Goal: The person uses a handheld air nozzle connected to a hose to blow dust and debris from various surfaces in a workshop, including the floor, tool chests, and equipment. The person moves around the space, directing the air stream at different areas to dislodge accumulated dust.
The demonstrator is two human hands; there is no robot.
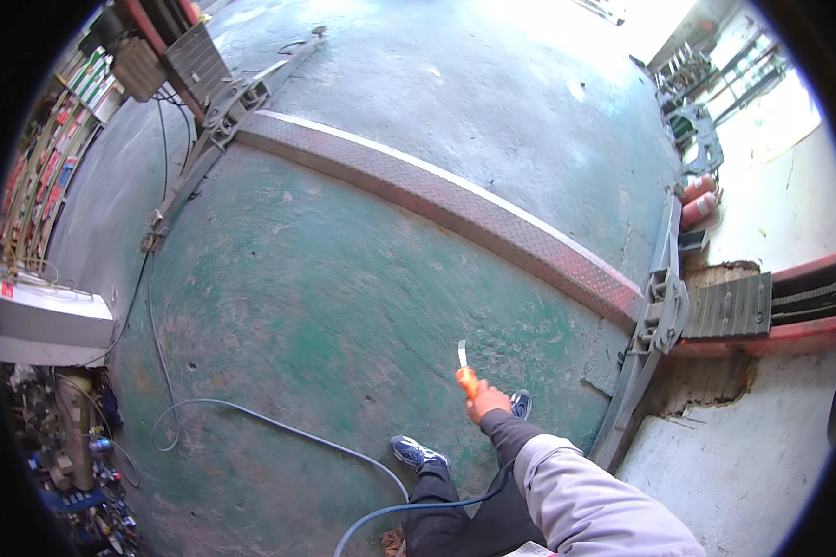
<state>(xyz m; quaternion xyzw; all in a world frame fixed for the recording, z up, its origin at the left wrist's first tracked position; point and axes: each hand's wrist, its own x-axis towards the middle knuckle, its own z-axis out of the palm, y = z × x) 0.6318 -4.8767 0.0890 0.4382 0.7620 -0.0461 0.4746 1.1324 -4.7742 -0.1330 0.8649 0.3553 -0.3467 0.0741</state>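
Note:
My right hand (489, 402) is closed around the orange handle of a scraper (468, 379), out in front of my body above the floor. The scraper's flat, pale metal blade points away from me and touches nothing that I can see. A blue hose (418, 507) crosses my dark trousers and passes behind my right forearm; where it ends there is hidden. My left hand is outside the picture. At the lower edge, beside my leg, shows a small crumpled brown thing (393, 542) that I cannot make out.
A tread-plate beam (437, 206) crosses the worn green floor (279, 297) between two red lift posts. Hinged lift arms (656, 320) lie by the posts. A hose (297, 429) trails across the floor. Red cylinders (699, 201) stand right; cluttered parts (79, 455) lie left.

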